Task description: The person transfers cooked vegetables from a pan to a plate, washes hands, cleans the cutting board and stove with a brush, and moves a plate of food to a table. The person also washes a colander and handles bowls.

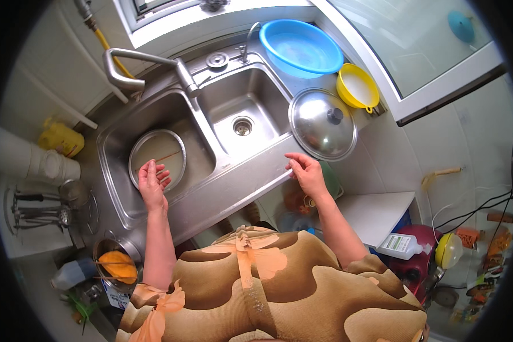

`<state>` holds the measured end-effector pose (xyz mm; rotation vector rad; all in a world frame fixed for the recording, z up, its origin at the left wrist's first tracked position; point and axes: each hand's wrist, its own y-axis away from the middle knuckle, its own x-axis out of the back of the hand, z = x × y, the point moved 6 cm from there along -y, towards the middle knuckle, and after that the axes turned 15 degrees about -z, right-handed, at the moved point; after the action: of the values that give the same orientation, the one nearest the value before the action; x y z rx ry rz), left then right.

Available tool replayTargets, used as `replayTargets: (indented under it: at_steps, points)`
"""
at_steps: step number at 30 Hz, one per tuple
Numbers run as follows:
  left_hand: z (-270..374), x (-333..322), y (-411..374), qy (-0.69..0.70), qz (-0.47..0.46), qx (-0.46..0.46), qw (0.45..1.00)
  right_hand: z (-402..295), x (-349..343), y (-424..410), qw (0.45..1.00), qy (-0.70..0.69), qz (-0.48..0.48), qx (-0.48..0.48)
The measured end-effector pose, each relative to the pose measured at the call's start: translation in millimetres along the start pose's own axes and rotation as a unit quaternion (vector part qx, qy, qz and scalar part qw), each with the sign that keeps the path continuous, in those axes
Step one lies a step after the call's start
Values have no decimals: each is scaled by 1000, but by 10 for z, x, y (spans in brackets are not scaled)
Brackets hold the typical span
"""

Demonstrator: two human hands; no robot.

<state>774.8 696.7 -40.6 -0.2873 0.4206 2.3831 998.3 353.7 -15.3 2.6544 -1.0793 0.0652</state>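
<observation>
My left hand [153, 181] is held above the left basin of a stainless steel sink [192, 181], its fingers loosely curled and apart with nothing seen in them. Below it, a round metal-rimmed bowl [177, 171] holds cloudy liquid, and a thin reddish-brown stick [169, 156] shows there, partly hidden by my fingers. I cannot tell whether the hand touches the stick. My right hand [306, 173] hovers by the sink's front edge, fingers bent and apart, apparently holding nothing. Just beyond it lies a domed metal pot lid [316, 126] with a black knob.
A swing faucet [141, 55] reaches over the left basin. Behind the lid stand a blue plastic basin [301, 47] and a yellow bowl [358, 87]. An open window sash [444, 85] juts in at right. A pot [130, 252] with an orange item stands at lower left.
</observation>
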Motion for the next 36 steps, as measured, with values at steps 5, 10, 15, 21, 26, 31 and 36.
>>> replayTargets:
  at_steps: [5, 10, 15, 21, 26, 31, 36]
  points:
    - [-272, -24, -22, -97, -11, 77, 992, -21, 387, 28, 984, 109, 121, 79]
    - [-283, -149, 9, -115, 16, 95, 989, -9, 1255, 27, 943, 158, 277, 91]
    - [-338, -325, -25, -149, 43, 95, 983, -112, 1812, -465, 853, 433, 287, -50]
    - [-262, -718, 108, -168, 18, 45, 985, -131, 1850, -960, 828, 521, 170, -118]
    - [-382, -612, 623, -164, 49, -28, 985, -274, 1827, -764, 821, 545, 153, -71]
    - [-572, -326, 1232, -165, 142, -42, 975, -593, 1527, -663, 948, 297, 79, 86]
    - [-560, -331, 1424, -168, 109, -53, 978, -1014, 956, -934, 984, 96, -75, 129]
